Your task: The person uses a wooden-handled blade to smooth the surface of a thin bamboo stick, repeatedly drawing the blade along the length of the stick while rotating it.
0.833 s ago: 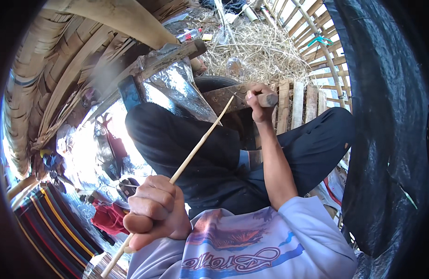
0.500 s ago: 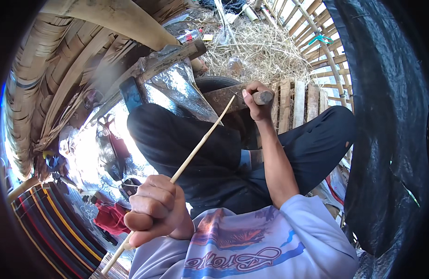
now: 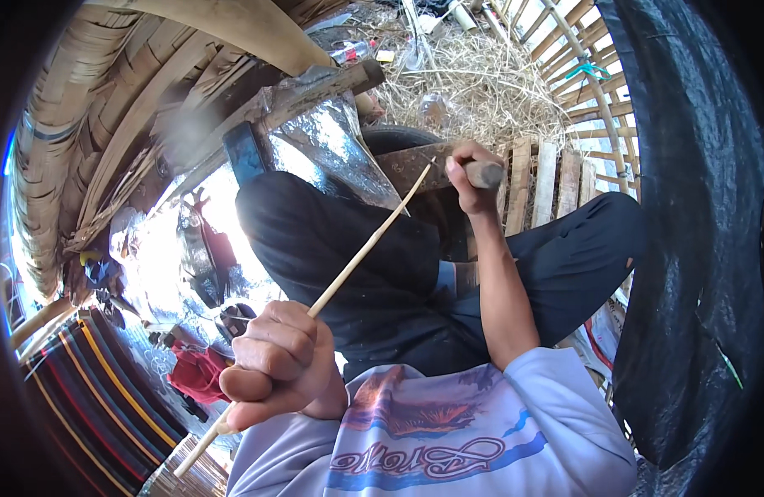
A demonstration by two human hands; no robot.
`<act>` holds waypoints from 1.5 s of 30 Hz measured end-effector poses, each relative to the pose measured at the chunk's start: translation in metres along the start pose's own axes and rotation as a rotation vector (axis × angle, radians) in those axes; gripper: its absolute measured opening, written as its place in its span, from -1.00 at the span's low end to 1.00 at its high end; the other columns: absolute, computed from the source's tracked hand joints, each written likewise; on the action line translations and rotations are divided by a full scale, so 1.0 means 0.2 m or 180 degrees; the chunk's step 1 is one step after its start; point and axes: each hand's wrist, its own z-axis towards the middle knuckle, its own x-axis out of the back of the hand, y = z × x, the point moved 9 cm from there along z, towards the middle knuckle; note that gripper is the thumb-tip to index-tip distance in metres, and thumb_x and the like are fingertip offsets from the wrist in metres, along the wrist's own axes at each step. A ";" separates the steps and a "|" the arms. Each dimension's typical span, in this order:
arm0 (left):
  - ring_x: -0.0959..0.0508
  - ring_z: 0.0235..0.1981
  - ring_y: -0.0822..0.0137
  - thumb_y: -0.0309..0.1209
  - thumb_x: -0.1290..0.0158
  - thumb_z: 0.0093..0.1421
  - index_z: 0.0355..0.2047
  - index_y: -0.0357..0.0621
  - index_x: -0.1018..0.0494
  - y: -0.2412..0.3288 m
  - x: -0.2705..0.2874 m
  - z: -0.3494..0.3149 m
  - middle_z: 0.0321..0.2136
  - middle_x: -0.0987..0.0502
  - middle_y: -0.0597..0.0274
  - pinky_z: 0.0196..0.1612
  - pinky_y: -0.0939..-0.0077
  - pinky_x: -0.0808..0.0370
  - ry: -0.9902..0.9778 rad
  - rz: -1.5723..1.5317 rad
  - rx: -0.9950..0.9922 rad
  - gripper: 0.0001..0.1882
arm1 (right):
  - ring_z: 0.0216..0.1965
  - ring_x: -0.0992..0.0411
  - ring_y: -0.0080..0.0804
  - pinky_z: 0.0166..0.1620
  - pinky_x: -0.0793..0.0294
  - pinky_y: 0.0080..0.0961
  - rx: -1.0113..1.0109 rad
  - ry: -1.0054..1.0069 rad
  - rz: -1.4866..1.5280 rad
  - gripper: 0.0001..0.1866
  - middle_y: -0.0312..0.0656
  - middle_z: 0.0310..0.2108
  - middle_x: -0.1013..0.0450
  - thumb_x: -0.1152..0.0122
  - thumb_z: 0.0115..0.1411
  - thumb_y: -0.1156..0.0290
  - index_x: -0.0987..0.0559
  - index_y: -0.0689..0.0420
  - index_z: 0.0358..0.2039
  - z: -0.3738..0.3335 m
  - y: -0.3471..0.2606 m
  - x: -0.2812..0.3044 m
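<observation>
Left hand (image 3: 272,364) clenched round slim pale stick (image 3: 361,251), right hand (image 3: 473,195) round wooden handle (image 3: 486,175). Stick slants over dark trousers (image 3: 316,219), tip near right hand. Looks light, stiff, fragile-tipped; best gripped low.

Looking steeply down from the wearer's head, through the left fisheye lens, facing forward over the shirt (image 3: 523,443), close above the left hand (image 3: 276,360), farther from the right hand (image 3: 473,192), past dark trousers (image 3: 340,257) to straw (image 3: 490,91) at the top, bent toward a round rim.
</observation>
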 end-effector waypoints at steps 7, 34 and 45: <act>0.09 -0.92 0.74 0.13 0.38 0.25 -0.65 0.05 0.08 -0.01 0.02 0.01 -0.88 0.03 0.51 -0.84 0.81 0.20 0.0021 0.0009 -0.0003 -0.48 | -0.61 -0.25 -0.65 -0.52 -0.21 -0.65 -0.0189 0.0186 0.0207 -0.85 -0.35 -0.69 -0.31 -0.20 -0.10 0.50 -0.41 0.20 -0.68 -0.01 0.03 0.04; 0.09 -0.88 0.71 0.11 0.33 0.25 -0.64 0.06 0.05 0.01 0.06 -0.01 -0.86 0.04 0.50 -0.81 0.77 0.20 0.0464 0.0294 0.0001 -0.50 | -0.69 -0.25 -0.65 -0.59 -0.22 -0.69 -0.0868 0.0473 0.1409 -0.84 -0.36 -0.69 -0.30 -0.17 0.02 0.46 -0.40 0.17 -0.61 -0.10 0.12 0.01; 0.04 -0.93 0.67 -0.03 0.37 0.31 -0.79 0.04 0.04 0.01 -0.08 -0.01 -0.94 0.01 0.50 -0.83 0.77 0.10 -0.0309 0.0588 0.0404 -0.45 | -0.67 -0.30 -0.69 -0.58 -0.26 -0.68 -0.0763 0.0436 -0.0292 -0.82 -0.41 -0.69 -0.36 -0.23 0.01 0.43 -0.45 0.12 -0.66 -0.03 0.01 0.14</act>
